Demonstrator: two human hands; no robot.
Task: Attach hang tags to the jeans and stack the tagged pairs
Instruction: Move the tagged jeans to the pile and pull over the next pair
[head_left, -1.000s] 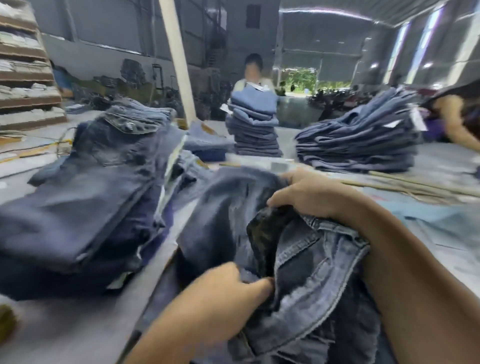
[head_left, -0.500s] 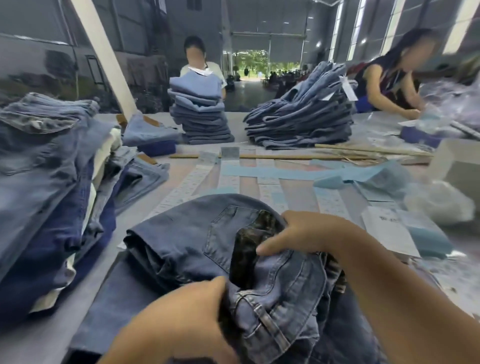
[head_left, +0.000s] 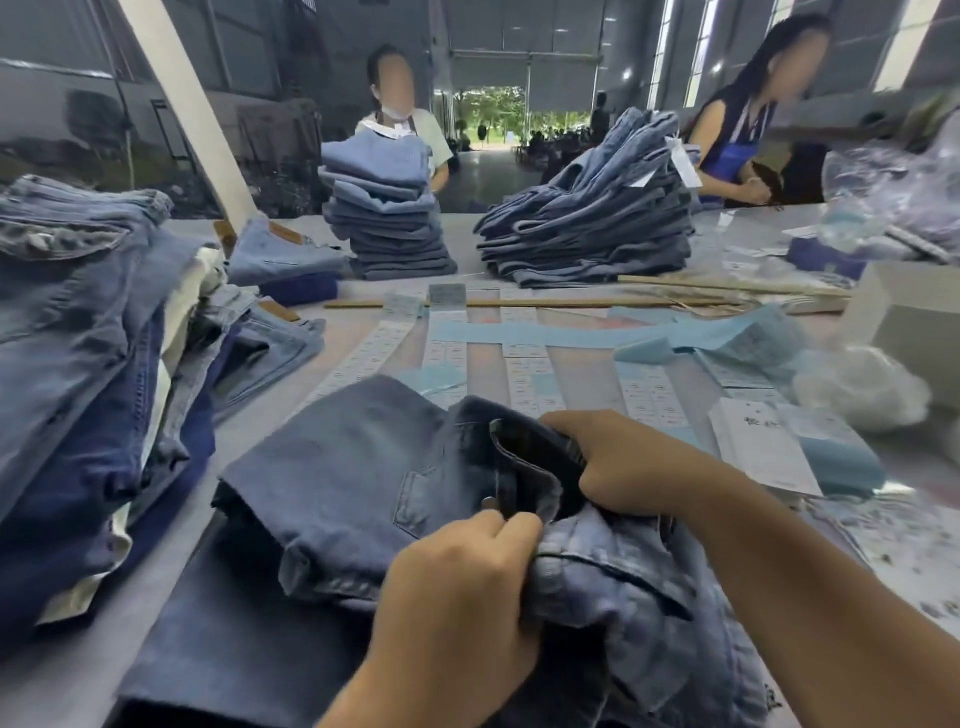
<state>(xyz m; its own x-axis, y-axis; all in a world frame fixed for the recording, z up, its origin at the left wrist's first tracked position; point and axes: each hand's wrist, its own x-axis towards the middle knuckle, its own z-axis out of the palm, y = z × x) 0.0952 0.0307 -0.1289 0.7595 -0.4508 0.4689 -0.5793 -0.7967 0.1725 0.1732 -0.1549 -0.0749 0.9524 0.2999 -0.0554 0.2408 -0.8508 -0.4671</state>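
A dark blue pair of jeans (head_left: 353, 467) lies folded on the table in front of me, its waistband bunched up toward me. My left hand (head_left: 462, 582) grips the waistband edge near the metal button. My right hand (head_left: 623, 467) holds the open waistband from the far side, fingers curled into the fabric. White hang tags (head_left: 758, 447) and strips of printed labels (head_left: 524, 364) lie on the table just beyond the jeans. A tall pile of jeans (head_left: 88, 374) stands at my left.
Two further jeans stacks, one (head_left: 384, 218) upright and one (head_left: 592, 223) slumped with tags showing, stand across the table. Two people work behind them. A white box (head_left: 914, 332), plastic bags (head_left: 857, 389) and thin wooden sticks (head_left: 571, 302) occupy the right and middle.
My view has swung right and down from the left pile to the table. Both hands keep hold of the jeans, which now lie lower and flatter with the waistband spread open.
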